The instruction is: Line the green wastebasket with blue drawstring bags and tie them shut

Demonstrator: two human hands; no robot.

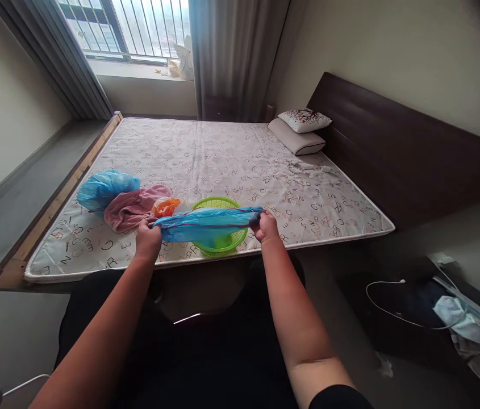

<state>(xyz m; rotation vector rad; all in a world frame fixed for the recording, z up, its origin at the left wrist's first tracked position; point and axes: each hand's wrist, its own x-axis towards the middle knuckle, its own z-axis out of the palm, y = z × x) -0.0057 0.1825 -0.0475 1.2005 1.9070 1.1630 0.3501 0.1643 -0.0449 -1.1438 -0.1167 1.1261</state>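
Near the edge of the white, letter-printed fabric mattress [205,153], I see a translucent blue plastic bag [184,225] stretched above a round lime-green plastic basket [222,249]; left hand [148,238] and right hand [267,227], fingers closed, grip opposite ends.

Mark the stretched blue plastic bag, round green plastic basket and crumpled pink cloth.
Stretched blue plastic bag [203,220], head view: middle span.
Round green plastic basket [216,202], head view: far wall.
Crumpled pink cloth [129,211], head view: folded middle.
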